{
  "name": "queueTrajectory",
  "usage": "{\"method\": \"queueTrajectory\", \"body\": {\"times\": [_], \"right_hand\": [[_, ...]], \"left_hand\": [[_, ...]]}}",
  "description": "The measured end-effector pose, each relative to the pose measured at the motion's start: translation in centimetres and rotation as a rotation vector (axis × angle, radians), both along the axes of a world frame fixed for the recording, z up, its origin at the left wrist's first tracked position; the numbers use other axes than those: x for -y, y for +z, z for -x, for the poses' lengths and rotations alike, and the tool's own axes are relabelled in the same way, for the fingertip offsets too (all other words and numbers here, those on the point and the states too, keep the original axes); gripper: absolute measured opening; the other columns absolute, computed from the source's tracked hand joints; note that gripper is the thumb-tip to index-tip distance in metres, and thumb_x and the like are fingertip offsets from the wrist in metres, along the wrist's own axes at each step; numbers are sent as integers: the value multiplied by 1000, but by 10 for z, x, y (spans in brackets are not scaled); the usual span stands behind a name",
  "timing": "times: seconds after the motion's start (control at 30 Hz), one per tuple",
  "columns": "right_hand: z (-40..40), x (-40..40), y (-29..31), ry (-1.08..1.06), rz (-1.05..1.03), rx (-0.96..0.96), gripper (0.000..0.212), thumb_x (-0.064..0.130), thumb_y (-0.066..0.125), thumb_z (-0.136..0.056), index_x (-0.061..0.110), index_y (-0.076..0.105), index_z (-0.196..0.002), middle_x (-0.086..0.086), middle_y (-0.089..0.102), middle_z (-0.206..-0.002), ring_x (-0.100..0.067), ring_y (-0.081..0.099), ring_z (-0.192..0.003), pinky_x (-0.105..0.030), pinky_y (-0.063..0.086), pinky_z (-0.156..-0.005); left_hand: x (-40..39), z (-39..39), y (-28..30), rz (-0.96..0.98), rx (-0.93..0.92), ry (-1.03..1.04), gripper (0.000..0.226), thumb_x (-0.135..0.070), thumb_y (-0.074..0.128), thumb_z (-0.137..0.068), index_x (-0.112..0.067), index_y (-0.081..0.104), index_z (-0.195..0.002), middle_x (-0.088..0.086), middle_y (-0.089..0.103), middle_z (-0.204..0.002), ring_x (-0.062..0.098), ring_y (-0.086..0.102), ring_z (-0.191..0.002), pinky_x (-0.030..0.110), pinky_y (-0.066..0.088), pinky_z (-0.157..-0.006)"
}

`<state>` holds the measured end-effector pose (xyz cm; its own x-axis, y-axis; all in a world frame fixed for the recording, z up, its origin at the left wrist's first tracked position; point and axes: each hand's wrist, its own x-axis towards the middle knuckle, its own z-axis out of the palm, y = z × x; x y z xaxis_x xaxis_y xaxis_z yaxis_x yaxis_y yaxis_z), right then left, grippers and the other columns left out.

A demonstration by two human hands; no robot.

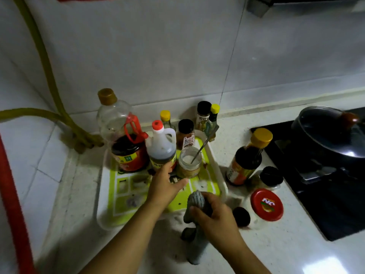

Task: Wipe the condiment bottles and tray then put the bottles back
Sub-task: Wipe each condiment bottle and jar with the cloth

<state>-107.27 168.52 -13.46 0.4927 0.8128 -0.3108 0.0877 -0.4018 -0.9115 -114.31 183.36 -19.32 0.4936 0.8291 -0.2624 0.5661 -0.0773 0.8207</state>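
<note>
Left hand (165, 185) spread, fingers reaching the white red-capped bottle (162, 147) on the green-printed plastic tray (126, 202). Right hand (214, 211) grips knitted grey cloth (196, 200) at tray's 5 o'clock corner.

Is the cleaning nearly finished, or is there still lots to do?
Still lots. Done: a few things are off the tray, like the yellow-capped bottle and the red lid on the counter. In hand: the right hand grips a grey cloth, and the left hand reaches toward the white bottle. Left: several bottles and the open jar still stand on the tray, which shows dark specks.
</note>
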Motion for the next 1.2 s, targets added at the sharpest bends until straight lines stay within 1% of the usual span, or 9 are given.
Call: {"method": "queueTrajectory", "body": {"times": [0.1,0.2,0.3,0.4,0.6,0.73,0.97,1.1,1.2], "right_hand": [[3,0,-20,-76,80,21,28,16,66,-85,33,52,-101,13,66,-93,1,65,-80,-11,50,-69],[1,2,-27,-111,141,27,39,12,67,-82,46,49,-92,18,62,-94,-4,65,-91,-23,54,-84],[-4,4,-34,-112,165,82,35,17,65,-82,39,57,-107,7,66,-104,-3,63,-96,-27,53,-88],[-7,5,-42,-103,187,104,47,27,63,-81,26,54,-127,4,63,-116,-7,59,-107,-28,48,-94],[-12,8,-50,-127,196,132,51,20,62,-83,25,48,-132,4,56,-122,-7,53,-113,-17,42,-95],[-12,12,-50,-160,169,110,48,18,61,-83,28,50,-129,6,58,-116,-7,54,-109,-21,45,-95],[-16,18,-46,-237,122,1,38,17,63,-86,30,54,-120,10,60,-112,-5,57,-104,-31,48,-96],[-15,19,-39,-256,84,-81,42,12,63,-87,28,51,-124,15,59,-108,-4,57,-102,-27,49,-93],[-13,21,-32,-236,48,-70,52,11,66,-84,22,47,-132,7,58,-119,-11,56,-110,-27,49,-94]], "left_hand": [[-1,-18,-4,87,11,12,88,-35,79,-71,-22,31,-143,6,47,-140,26,47,-128,44,43,-103],[-5,-36,-25,59,8,54,103,-61,75,-52,-33,30,-140,1,51,-139,25,48,-127,48,44,-101],[-2,-51,-18,-39,-91,86,95,-50,79,-62,-24,32,-141,6,53,-135,33,51,-123,47,46,-96],[0,-63,-18,-103,-166,117,97,-49,78,-66,-20,27,-143,12,52,-136,37,51,-120,46,47,-93],[1,-78,-21,-111,-80,231,94,-45,83,-61,-13,33,-134,16,57,-127,40,57,-109,44,50,-85],[2,-76,-20,-113,-14,233,88,-37,85,-62,-11,37,-131,16,59,-125,38,58,-108,39,49,-82],[13,-40,-18,-147,-9,124,89,-58,79,-50,-28,47,-128,-1,63,-120,24,60,-109,39,53,-87],[22,-17,3,-158,75,110,70,-40,86,-56,-31,52,-117,-12,62,-109,13,59,-102,26,46,-81],[26,0,21,-161,117,60,76,-45,85,-51,-36,51,-118,-14,62,-111,12,59,-107,33,50,-89]]}}
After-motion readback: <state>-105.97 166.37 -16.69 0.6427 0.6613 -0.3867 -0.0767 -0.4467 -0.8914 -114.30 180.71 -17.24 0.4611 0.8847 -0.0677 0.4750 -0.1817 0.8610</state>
